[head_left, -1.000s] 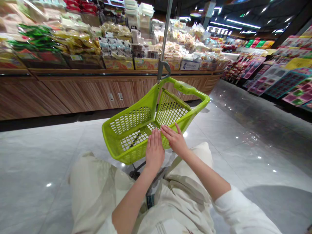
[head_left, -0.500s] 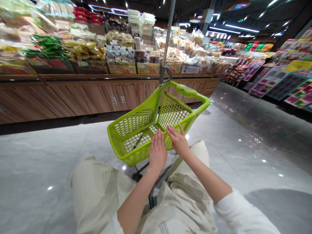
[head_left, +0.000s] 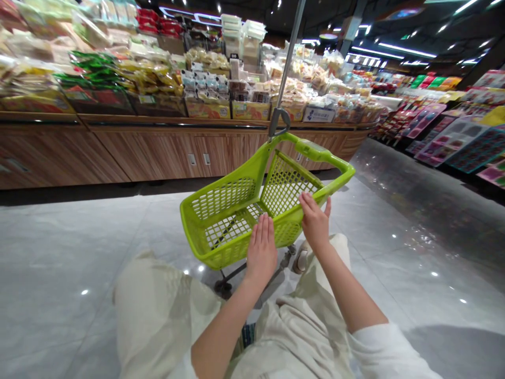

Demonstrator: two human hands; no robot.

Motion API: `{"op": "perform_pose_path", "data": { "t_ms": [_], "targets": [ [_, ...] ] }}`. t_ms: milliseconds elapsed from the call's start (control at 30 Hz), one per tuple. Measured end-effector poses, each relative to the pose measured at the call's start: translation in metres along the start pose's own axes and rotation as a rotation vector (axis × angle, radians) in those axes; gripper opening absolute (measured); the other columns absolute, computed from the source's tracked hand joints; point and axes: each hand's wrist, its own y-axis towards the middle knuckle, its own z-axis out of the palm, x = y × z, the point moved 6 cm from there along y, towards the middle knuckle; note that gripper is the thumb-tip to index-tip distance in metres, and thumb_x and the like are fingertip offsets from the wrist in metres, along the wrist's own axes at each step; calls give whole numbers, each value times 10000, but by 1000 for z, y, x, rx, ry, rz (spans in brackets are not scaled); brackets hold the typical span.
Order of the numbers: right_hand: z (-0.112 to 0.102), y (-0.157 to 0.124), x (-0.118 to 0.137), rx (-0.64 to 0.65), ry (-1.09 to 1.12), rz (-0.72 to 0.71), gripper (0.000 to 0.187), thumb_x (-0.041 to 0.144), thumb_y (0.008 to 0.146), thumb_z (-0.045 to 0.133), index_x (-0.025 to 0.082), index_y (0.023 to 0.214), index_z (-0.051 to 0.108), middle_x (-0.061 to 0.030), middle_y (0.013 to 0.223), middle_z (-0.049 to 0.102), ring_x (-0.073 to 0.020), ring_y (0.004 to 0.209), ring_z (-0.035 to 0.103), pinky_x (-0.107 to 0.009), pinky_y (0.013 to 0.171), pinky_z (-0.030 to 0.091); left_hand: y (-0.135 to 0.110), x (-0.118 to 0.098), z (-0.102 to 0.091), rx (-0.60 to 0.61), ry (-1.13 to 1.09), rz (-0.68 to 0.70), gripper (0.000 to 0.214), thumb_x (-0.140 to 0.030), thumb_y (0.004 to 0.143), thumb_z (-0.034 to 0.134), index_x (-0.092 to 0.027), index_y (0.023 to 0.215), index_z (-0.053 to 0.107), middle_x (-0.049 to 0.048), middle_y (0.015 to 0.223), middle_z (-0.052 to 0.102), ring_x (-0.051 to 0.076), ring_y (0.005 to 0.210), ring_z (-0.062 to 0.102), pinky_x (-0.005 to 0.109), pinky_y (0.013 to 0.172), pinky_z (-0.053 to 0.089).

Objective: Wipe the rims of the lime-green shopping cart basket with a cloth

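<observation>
The L hand [head_left: 260, 252] is pressing flat, palm fwd, against the outside of the near mesh wall of a lime-green plastic shopping cart [head_left: 221, 199], fingers pointing up, tips around rim height. The R hand [head_left: 314, 221] is curling over the cart's right rim further along, thumb sticking up just past it. Hands are apart, not touching each other, both on the cart, w/ the cart right in front of them and the L one nearer its front corner.

A metal pole [head_left: 286, 68] is rising from the cart's far end, clipped on by a ring. Small casters [head_left: 223, 287] are sitting under the cart on a polished tile floor [head_left: 59, 252].

Beyond the cart, a wood-veneer display stand [head_left: 158, 152] is carrying bagged snacks [head_left: 145, 73]. Right of the cart, a rack of pink and teal boxed goods [head_left: 461, 139] is lining the aisle. Below the cart, beige wide trousers [head_left: 158, 310] and a white sleeve [head_left: 389, 352] are showing.
</observation>
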Motion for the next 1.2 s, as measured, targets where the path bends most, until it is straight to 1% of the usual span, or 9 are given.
{"op": "perform_pose_path", "data": {
  "t_ms": [167,267,400,600,700,833,933,1067,1200],
  "targets": [
    [11,-27,56,162,94,-291,645,-2,839,362,179,1452,451,-82,1487,501,-170,1388,458,-449,1258,30,0,1,1,21,2,3,798,-145,834,497,6,1537,149,159,1640,132,264,1526,46,433,1248,184],
    [3,-18,27,126,65,-267,681,-15,826,364,220,1462,438,-67,1473,519,-167,1367,485,-477,1252,-3,0,2,-1,24,-6,11,795,-152,839,498,14,1534,150,167,1639,130,265,1526,48,426,1247,188],
    [-8,-2,-14,-20,-13,-6,674,-17,803,384,219,1426,487,-88,1438,556,-210,1327,532,-544,1236,-29,0,2,-3,29,-16,0,776,-166,850,491,18,1530,165,173,1635,148,262,1525,55,433,1243,199],
    [12,-25,55,140,97,-260,657,0,825,358,177,1451,451,-90,1475,516,-175,1384,464,-454,1258,47,0,2,-1,16,9,-14,773,-145,841,481,6,1533,170,162,1637,157,258,1525,58,429,1250,178],
    [6,-20,35,130,94,-254,689,-6,816,365,226,1460,440,-73,1460,536,-175,1359,495,-495,1252,24,-1,4,-2,12,8,-1,786,-157,840,490,3,1536,161,160,1638,152,254,1526,57,423,1248,189],
    [-8,-1,-24,-45,18,34,710,-5,788,385,250,1446,461,-86,1433,563,-222,1342,515,-593,1220,-18,-1,3,-4,16,8,11,809,-180,842,507,15,1535,138,180,1634,145,260,1526,50,440,1240,214],
    [-1,-6,-5,-24,43,41,709,-9,781,381,216,1449,460,-108,1443,550,-224,1357,498,-567,1230,-1,0,1,-3,24,18,0,773,-166,853,491,23,1528,165,188,1629,161,269,1525,67,442,1241,213],
    [12,-24,54,129,138,-263,680,-12,811,365,197,1453,448,-82,1467,527,-168,1381,467,-459,1254,41,1,2,-3,32,26,-16,743,-139,855,466,11,1527,189,170,1631,171,266,1522,97,431,1243,205],
    [1,-9,13,66,84,-206,659,-14,815,379,228,1418,489,-64,1419,580,-171,1337,519,-498,1240,-28,0,3,-6,28,14,9,781,-168,851,494,12,1532,156,172,1634,157,263,1524,72,431,1240,214]
  ]
}}
